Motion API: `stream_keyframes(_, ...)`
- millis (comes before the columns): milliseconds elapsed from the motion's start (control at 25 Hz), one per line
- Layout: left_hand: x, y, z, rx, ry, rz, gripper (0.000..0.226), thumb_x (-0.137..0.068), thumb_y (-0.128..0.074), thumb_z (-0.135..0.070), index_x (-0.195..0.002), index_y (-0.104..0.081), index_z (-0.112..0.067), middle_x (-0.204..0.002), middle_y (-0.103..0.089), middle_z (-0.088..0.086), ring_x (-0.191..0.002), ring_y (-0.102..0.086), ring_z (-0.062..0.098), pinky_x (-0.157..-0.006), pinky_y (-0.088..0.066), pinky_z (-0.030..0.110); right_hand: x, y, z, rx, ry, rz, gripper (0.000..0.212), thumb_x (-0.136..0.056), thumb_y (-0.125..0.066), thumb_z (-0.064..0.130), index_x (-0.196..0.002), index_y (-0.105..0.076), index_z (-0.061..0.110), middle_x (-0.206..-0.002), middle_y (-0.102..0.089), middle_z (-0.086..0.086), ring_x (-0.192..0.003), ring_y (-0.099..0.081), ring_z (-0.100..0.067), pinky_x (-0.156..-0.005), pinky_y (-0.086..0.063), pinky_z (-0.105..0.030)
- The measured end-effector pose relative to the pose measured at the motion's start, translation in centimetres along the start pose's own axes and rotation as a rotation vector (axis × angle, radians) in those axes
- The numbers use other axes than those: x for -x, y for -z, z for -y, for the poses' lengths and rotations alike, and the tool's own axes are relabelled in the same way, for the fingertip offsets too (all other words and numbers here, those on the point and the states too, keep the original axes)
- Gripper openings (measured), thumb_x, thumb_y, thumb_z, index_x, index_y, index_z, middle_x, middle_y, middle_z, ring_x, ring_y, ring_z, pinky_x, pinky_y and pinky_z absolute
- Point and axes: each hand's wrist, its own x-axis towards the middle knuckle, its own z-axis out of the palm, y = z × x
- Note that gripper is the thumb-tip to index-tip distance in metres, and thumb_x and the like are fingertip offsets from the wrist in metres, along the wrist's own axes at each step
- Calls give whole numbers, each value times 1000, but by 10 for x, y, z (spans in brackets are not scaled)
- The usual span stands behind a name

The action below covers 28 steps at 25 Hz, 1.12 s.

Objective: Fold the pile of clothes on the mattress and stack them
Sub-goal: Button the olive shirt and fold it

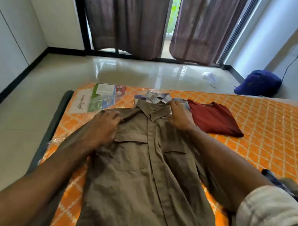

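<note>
A khaki button-up shirt (140, 166) lies face up and spread out on the orange patterned mattress (260, 133), collar at the far end. My left hand (103, 127) grips the fabric at the shirt's left shoulder with curled fingers. At the right shoulder, beside the collar, my right hand (179, 115) lies flat with straight fingers. A checked shirt (156, 97) lies folded just beyond the khaki collar. To its right lies a folded dark red garment (214, 118).
More clothes (286, 184) lie at the mattress's right edge near my right sleeve. A plastic-wrapped label sheet (101, 97) sits on the mattress's far left corner. A blue bag (258, 84) stands on the shiny floor by the right wall. Curtains hang over the window beyond.
</note>
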Motion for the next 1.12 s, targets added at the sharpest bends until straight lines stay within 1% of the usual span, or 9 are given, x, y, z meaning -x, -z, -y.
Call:
stream_keyframes(160, -14, -58, -92, 162, -179, 165, 44, -96, -54, -40, -136, -51, -21, -156, -37, 5, -141, -38, 26, -110, -38, 44, 58, -24, -87, -15, -307, 59, 63, -87, -71, 37, -136, -43, 11, -136, -46, -13, -124, -47, -35, -96, -46, -49)
stream_keyframes(320, -17, -93, -169, 396, 30, 374, 66, -99, -43, -59, -154, -30, -26, -167, -8, -1, -153, -11, 26, -120, -19, 54, 112, -26, -156, -240, -519, 382, 76, -76, -85, 49, -128, -48, 8, -124, -60, -10, -115, -59, -30, -94, -51, -44)
stream_keyframes(440, -4, -117, -181, 379, 44, 346, 75, -93, -29, -73, -158, -12, -40, -168, 12, -6, -154, 10, 27, -120, 0, 61, 129, -9, -178, -546, -402, 605, 48, -83, -84, 23, -124, -61, 10, -120, -71, -8, -111, -68, -26, -91, -57, -37)
stream_keyframes(520, -3, -124, -176, 351, 5, 341, 66, -95, -31, -67, -156, -14, -48, -168, 15, -4, -154, 12, 32, -118, 1, 64, 113, 15, -194, -660, -368, 693, 40, -84, -81, 12, -121, -67, 7, -116, -74, -9, -107, -71, -26, -87, -59, -36)
stream_keyframes(600, -8, -126, -174, 307, 4, 370, 62, -95, -33, -60, -155, -19, -48, -168, 12, 0, -154, 9, 36, -118, -2, 66, 88, 41, -207, -475, -383, 575, 34, -82, -84, 14, -111, -68, 8, -108, -73, -7, -105, -69, -28, -82, -57, -37)
stream_keyframes(720, -11, -125, -176, 252, 6, 387, 59, -100, -41, -53, -155, -22, -44, -168, 12, 1, -154, 6, 38, -118, -6, 67, 80, 41, -203, 205, -366, 16, 47, -79, -76, 12, -121, -56, 11, -122, -55, -14, -115, -53, -38, -91, -45, -47)
stream_keyframes(840, -12, -117, -180, 227, 27, 438, 59, -101, -43, -53, -155, -24, -40, -168, 13, 2, -154, 5, 39, -118, -8, 68, 133, 17, -165, 319, -111, -243, 39, -75, -64, 14, -113, -55, 12, -115, -52, -14, -104, -51, -39, -79, -43, -47)
stream_keyframes(960, -5, -94, -206, 224, 106, 458, 61, -98, -44, -60, -150, -34, -29, -168, 15, 5, -154, 8, 37, -117, -6, 69, 219, -9, -133, 82, -32, -31, 18, -89, -56, 31, -100, -57, 17, -106, -60, -12, -98, -59, -38, -73, -44, -43)
stream_keyframes(1120, 57, -66, -262, 181, -177, 398, 61, -94, -34, -65, -136, -46, -22, -168, 14, -1, -155, 11, 29, -116, -15, 70, 321, -33, -109, -212, -515, 393, 47, -88, -63, 62, -108, -53, 20, -105, -69, -6, -98, -68, -30, -73, -48, -36)
